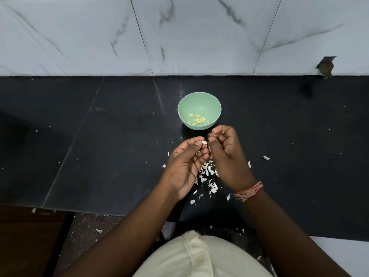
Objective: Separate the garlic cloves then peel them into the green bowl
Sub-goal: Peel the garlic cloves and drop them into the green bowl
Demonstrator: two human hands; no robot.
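**One clove pinched, a dozen or so in the bowl**

Two hands meet above the black counter (103,136); the left hand (184,166) pinches a pale garlic clove (204,142) between thumb and fingertips; the right hand (225,154) has its fingers curled, tips just beside the clove, whether they hold skin I cannot tell; the green bowl (199,100) beyond holds peeled cloves (198,119); white skins (209,176) litter the counter beneath the hands.

Matt green bowl (199,100) on glossy black stone counter (99,146) (marble-look wall tiles (179,37)).
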